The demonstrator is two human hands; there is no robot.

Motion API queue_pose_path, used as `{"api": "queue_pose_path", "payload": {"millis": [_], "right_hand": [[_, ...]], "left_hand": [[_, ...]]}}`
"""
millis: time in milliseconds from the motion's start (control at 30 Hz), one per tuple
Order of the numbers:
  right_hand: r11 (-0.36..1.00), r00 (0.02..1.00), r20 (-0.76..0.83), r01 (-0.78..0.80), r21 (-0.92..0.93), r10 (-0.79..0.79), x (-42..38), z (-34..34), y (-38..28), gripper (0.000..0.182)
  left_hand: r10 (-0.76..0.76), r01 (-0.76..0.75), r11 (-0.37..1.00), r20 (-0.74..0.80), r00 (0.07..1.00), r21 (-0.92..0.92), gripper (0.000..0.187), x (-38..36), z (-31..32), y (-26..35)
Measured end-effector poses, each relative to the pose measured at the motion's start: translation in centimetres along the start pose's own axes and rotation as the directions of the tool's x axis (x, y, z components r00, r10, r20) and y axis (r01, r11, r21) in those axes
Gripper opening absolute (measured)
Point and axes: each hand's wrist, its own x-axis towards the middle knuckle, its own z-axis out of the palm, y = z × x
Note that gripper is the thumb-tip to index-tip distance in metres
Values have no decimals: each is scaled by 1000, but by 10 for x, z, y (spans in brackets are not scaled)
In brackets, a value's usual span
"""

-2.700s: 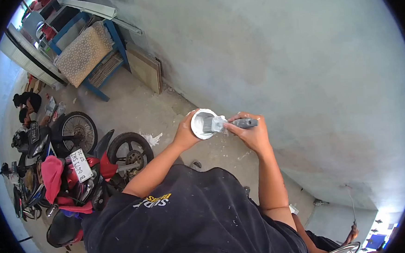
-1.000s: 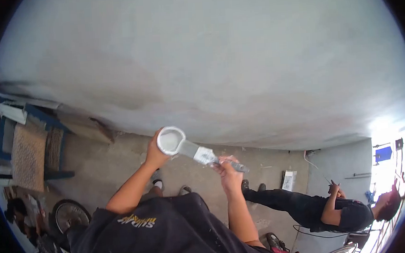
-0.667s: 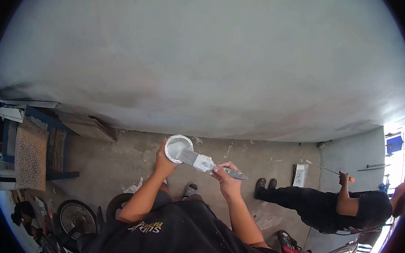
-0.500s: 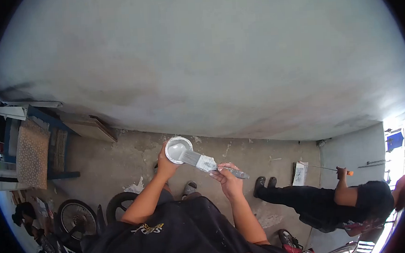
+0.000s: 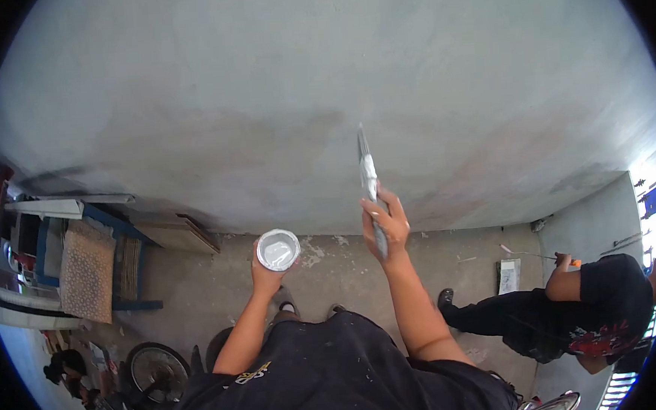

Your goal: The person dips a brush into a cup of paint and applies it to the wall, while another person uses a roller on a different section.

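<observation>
My left hand (image 5: 265,273) is wrapped round a paint pot (image 5: 278,250) with pale grey-white paint inside and a smeared rim. A paintbrush (image 5: 368,171) is gripped in my right hand (image 5: 386,224), turned edge-on with its bristles pointing up. Its bristle tip overlaps the grey-white wall (image 5: 320,78) in this view, and white paint coats the part above my fingers. Darker patches show along the lower wall.
At right a co-worker (image 5: 574,303) in dark clothes holds a long-handled roller (image 5: 526,253) near a paint tray (image 5: 508,277). Leaning boards (image 5: 175,231) and a blue-framed piece of furniture (image 5: 135,247) stand at left. A motorcycle wheel (image 5: 158,372) is lower left.
The brush has left the pot and risen up and right toward the wall, turning from flat to edge-on. The pot has shifted slightly left. The whole view has shifted a little.
</observation>
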Motion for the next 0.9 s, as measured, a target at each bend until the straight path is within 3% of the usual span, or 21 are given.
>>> {"api": "queue_pose_path", "payload": {"millis": [67,100,233,367,467,533,600,633,700,733,767,800,833,900], "right_hand": [[875,912,56,405,-265,-406,22,16,15,19],[873,911,35,403,-273,-410,20,25,18,19],[886,889,244,433,-169,-388,-2,95,21,27],[916,888,266,399,-38,-376,-3,105,3,25],[954,984,-43,157,-255,-174,5,95,8,14],[958,950,-301,-4,-286,-86,21,58,15,9],[971,881,-469,-53,-232,-64,23,27,27,6],[970,876,-478,-59,-236,-63,24,26,33,6],[894,837,-473,42,-445,-275,18,32,48,13],[978,866,-482,-193,-84,130,3,56,59,15],[861,793,-344,-431,268,504,-15,87,62,17],[973,960,-177,-228,-40,218,-28,111,48,22],[992,995,-45,-96,-78,92,-51,148,64,24],[983,977,124,179,-46,-172,-55,194,18,27]], "left_hand": [[11,-8,996,-30,1000,90,83,-3,-9,0],[31,-29,995,-20,999,94,83,-6,-14,-1],[-15,14,1000,42,999,20,81,5,-30,-6],[-82,83,997,102,991,-5,80,26,-39,-8],[-24,11,996,155,988,86,81,63,-79,-31],[-32,25,999,212,977,35,81,84,-94,-52],[-33,37,999,253,967,-12,81,103,-105,-61],[-8,7,1000,266,964,5,81,112,-112,-56],[17,-26,999,289,957,27,82,127,-121,-56],[21,-28,999,295,955,20,82,133,-124,-57],[22,-27,1000,301,953,14,82,136,-126,-59],[14,-22,1000,315,949,22,82,138,-130,-63],[7,-3,1000,309,951,-12,82,140,-132,-70],[-1,16,999,310,951,-47,82,142,-135,-73]]}}
